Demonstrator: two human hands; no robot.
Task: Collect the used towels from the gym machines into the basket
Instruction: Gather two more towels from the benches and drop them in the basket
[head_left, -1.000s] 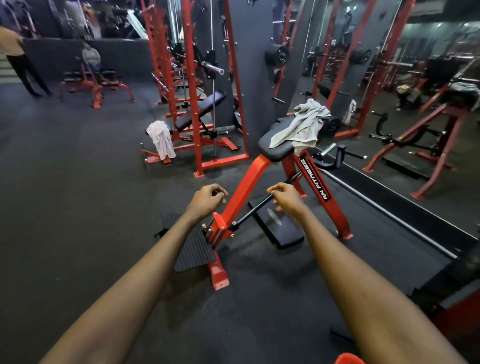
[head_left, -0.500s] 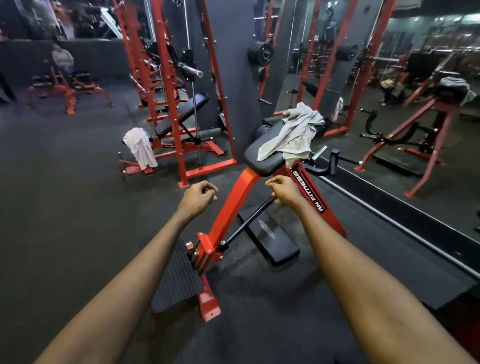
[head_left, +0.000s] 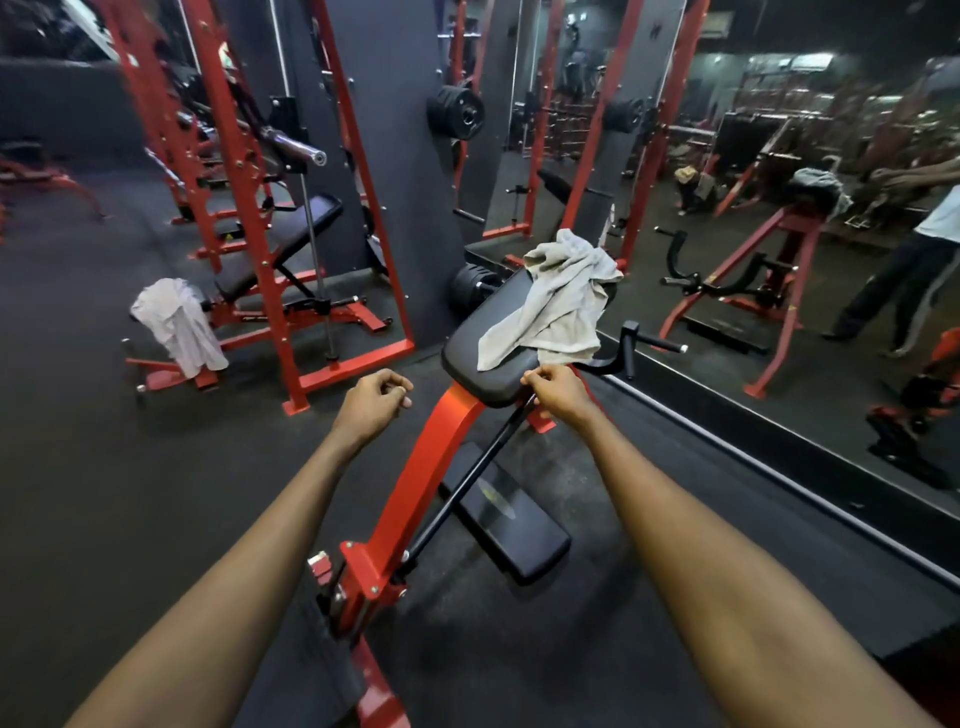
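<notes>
At twelve o'clock on the black pad (head_left: 467, 353) lay the gray towel (head_left: 556, 306), much closer than before. The left hand (head_left: 374, 400) and right hand (head_left: 558, 392) were curled, empty and apart. The right hand had come just under the towel. A grab seemed next.

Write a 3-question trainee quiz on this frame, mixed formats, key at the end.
1. Multiple choice: where does the grey towel lie?
A) on the floor
B) on the black pad
C) over a barbell

2. True or false: the left hand holds a towel.

3. Fill in: leaving out what shows in the mirror, ___ towels are in view.

Key
1. B
2. False. Its fingers are curled and it holds nothing.
3. Two: the grey towel and a white towel draped on the bench frame to the left.
</notes>
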